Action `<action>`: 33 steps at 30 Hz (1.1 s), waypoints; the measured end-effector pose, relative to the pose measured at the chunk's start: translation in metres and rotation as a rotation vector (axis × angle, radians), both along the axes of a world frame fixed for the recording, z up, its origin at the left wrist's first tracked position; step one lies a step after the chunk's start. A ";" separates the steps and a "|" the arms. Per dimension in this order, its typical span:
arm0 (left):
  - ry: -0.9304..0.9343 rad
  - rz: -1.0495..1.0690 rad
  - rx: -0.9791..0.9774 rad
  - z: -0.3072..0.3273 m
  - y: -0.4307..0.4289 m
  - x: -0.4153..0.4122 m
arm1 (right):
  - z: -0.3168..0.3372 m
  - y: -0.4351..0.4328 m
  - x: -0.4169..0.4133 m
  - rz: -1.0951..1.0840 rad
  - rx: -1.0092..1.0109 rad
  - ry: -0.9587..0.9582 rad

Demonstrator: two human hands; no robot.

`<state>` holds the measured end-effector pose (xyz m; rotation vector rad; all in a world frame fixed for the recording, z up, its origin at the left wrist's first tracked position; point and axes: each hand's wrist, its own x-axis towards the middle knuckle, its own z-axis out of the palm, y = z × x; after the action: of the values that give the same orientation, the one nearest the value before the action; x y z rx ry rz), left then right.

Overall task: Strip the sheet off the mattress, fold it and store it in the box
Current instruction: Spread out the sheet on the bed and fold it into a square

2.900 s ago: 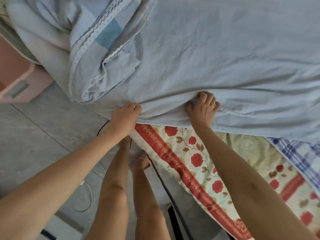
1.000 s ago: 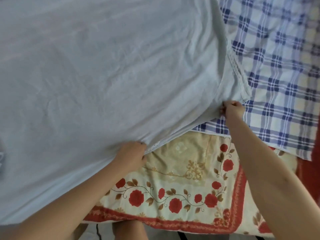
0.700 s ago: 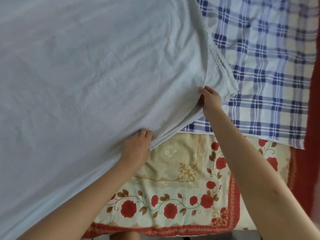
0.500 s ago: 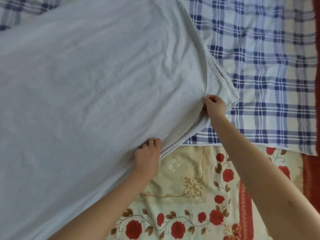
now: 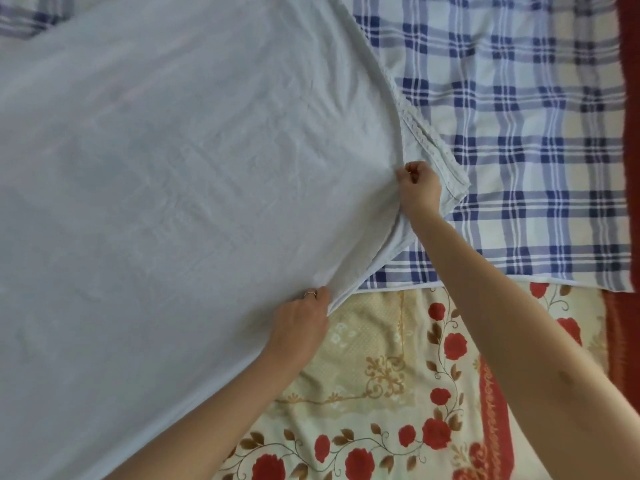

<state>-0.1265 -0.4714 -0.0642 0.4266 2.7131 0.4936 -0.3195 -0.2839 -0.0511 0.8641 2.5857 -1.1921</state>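
Note:
A pale blue sheet point(image 5: 173, 185) with a lace-trimmed hem lies spread over the left and middle of the bed. My left hand point(image 5: 299, 325), a ring on one finger, pinches the sheet's near edge. Farther right, my right hand point(image 5: 419, 188) is closed on the sheet just inside its lace-edged corner point(image 5: 446, 178). The cloth between both hands is pulled into folds. No box is in view.
Under the sheet lies a blue and white plaid cloth point(image 5: 519, 133) at the upper right. A cream cover with red roses point(image 5: 398, 393) fills the near side. A dark red strip point(image 5: 628, 98) runs down the right edge.
Since the earliest frame the view has swung from the bed's left side to the sheet's right corner. Over the last second both hands have kept their hold, shifting slightly with the corner.

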 end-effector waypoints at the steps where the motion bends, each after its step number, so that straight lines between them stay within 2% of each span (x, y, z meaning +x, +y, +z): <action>1: -0.013 -0.014 0.014 0.003 0.001 0.001 | -0.001 0.003 0.000 0.036 0.045 -0.002; 3: -0.093 0.016 0.019 0.009 -0.002 -0.003 | -0.007 0.005 0.001 0.043 0.056 -0.045; 5: -0.221 0.080 0.122 0.013 -0.008 -0.015 | -0.008 0.003 -0.001 -0.011 0.109 -0.022; 6: -0.184 0.091 0.220 0.015 -0.012 -0.024 | -0.007 0.005 -0.006 -0.028 0.222 0.015; 7: -0.058 0.090 0.243 0.016 -0.019 -0.035 | -0.005 0.008 -0.012 -0.022 0.352 0.035; 9: 0.155 0.080 0.148 0.010 -0.036 -0.060 | 0.000 0.019 -0.026 -0.009 0.492 -0.037; 12: 0.115 0.072 -0.004 0.002 -0.054 -0.096 | 0.008 0.036 -0.035 0.011 0.475 -0.236; 15: -0.023 0.051 -0.063 -0.005 -0.059 -0.112 | 0.013 0.047 -0.031 0.143 0.476 -0.161; 17: -0.042 0.032 -0.101 -0.011 -0.058 -0.114 | 0.018 0.053 -0.027 0.223 0.581 -0.058; 20: -0.024 -0.002 -0.180 -0.016 -0.052 -0.115 | 0.031 0.062 -0.030 0.159 0.663 0.055; 24: 0.092 -0.026 -0.220 -0.023 -0.038 -0.106 | 0.015 0.065 -0.026 0.207 0.743 -0.053; 28: 0.145 -0.082 -0.213 -0.022 -0.015 -0.094 | -0.003 0.044 -0.029 0.151 0.788 -0.142; 29: 0.136 -0.114 -0.195 -0.022 -0.009 -0.088 | -0.003 0.035 -0.029 0.183 0.823 -0.125; 31: 0.129 -0.200 -0.152 -0.020 0.003 -0.075 | -0.001 0.012 -0.023 0.326 0.805 0.133; 32: 0.120 -0.240 -0.124 -0.020 0.006 -0.070 | 0.000 -0.004 -0.017 0.486 0.741 0.262; 33: 0.099 -0.281 -0.101 -0.020 0.008 -0.066 | -0.005 -0.018 -0.005 0.752 0.677 0.327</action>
<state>-0.1923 -0.4635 -0.0838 0.8077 2.6947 0.2636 -0.3249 -0.3021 -0.0564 -0.3061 3.1442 -0.2531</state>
